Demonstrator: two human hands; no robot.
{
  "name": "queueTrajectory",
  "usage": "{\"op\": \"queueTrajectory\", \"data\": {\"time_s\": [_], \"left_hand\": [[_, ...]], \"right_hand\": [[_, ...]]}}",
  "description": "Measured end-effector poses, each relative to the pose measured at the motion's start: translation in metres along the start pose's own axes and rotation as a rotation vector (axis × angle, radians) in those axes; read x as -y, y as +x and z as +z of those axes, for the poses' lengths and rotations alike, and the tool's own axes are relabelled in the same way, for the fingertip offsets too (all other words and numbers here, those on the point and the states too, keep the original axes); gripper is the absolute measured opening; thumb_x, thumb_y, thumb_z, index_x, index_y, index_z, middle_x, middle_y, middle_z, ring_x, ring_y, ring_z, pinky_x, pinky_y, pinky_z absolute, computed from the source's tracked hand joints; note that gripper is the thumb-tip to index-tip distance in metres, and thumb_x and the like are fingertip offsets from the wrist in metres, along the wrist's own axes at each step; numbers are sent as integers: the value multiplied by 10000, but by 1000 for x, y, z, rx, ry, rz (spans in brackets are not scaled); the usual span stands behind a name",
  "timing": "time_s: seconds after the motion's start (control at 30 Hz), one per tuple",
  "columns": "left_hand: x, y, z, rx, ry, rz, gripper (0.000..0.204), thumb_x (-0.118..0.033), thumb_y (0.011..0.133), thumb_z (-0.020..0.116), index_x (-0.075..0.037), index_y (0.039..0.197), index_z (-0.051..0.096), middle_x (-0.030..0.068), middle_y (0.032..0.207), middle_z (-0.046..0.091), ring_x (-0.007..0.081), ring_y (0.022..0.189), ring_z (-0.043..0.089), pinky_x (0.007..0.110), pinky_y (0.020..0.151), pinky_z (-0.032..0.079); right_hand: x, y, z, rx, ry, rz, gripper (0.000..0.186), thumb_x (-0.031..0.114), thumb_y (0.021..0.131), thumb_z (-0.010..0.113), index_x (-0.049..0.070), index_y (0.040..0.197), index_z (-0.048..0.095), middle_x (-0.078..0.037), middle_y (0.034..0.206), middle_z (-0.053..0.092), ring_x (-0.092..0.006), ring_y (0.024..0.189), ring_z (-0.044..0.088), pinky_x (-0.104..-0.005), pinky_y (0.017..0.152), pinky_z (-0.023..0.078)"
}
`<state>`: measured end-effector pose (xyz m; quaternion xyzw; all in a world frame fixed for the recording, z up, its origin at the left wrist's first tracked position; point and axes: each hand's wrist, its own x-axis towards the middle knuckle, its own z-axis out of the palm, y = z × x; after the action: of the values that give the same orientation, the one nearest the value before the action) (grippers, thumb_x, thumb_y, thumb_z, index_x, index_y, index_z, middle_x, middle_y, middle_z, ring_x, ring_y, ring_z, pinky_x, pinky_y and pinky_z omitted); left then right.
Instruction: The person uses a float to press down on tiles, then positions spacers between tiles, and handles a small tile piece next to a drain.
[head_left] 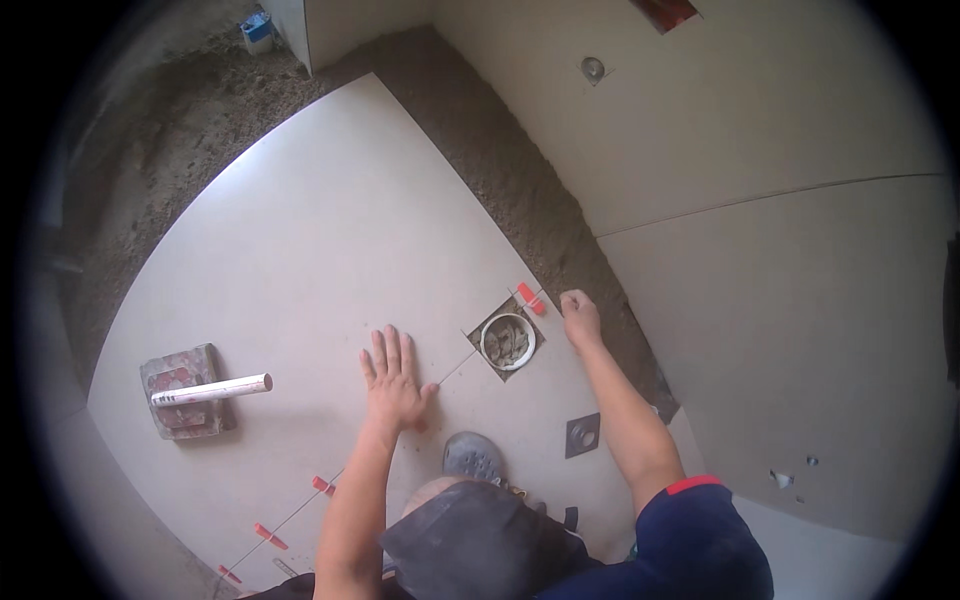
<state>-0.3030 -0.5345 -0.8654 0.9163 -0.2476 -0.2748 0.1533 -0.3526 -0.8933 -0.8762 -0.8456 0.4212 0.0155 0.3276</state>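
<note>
My left hand [397, 388] lies flat on a large pale floor tile [290, 250], fingers spread, holding nothing. It rests just left of the joint line that runs to the square drain cutout. Inside the cutout stands a white round pipe end [486, 345] filled with grey mortar. My right hand [579, 318] is closed, fingers curled, at the tile's right edge beside the mortar strip. Whatever it may hold is hidden. Left of it, a red levelling wedge [531, 298] sits at the cutout's far corner.
A block with a white pipe handle [210, 390] stands on the tile at left. More red wedges [270, 536] line the joint at lower left. A grey square drain plate [582, 437] lies near my right forearm. Rough mortar [500, 160] borders the tiled wall [760, 280].
</note>
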Motion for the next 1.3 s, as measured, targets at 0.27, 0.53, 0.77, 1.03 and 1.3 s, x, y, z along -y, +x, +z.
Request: {"op": "queueTrajectory", "data": {"time_s": [0.27,0.53,0.77,1.03,1.3], "left_hand": [[0,10,8,80,-10,57,963,-487,852,597,-48,1545,91,196,1610,-36,361,1485,-80,555,1176,-14],[38,-19,-34,182,17,130,794,-342,851,634,-27,1484,275,209,1554,219,360,1446,194,511,1181,138],[89,-51,-145,-474,51,310,558,-279,830,687,-14,1280,491,183,1270,541,350,1188,503,459,1037,389],[181,-91,-145,84,246,-46,111,-123,782,590,-53,866,612,168,785,671,345,809,660,461,768,479],[336,-216,-93,389,722,10,246,-329,739,732,-101,831,728,87,936,670,249,1059,567,483,1115,263]], "right_hand": [[-33,45,16,155,212,7,243,172,940,524,7,1060,657,-78,908,644,-160,828,619,-344,633,521],[-34,36,59,150,105,-181,272,98,837,497,5,1030,663,-69,831,630,-170,767,584,-339,687,473],[88,-49,29,115,70,-272,310,134,864,511,-1,1113,637,-166,1024,661,-272,979,621,-368,900,470],[77,-206,90,813,94,-598,236,208,909,572,46,1049,671,-166,1020,669,-319,943,641,-397,840,499],[-15,-224,84,837,113,-547,258,281,928,544,52,967,657,-195,874,670,-405,840,637,-476,772,503]]}}
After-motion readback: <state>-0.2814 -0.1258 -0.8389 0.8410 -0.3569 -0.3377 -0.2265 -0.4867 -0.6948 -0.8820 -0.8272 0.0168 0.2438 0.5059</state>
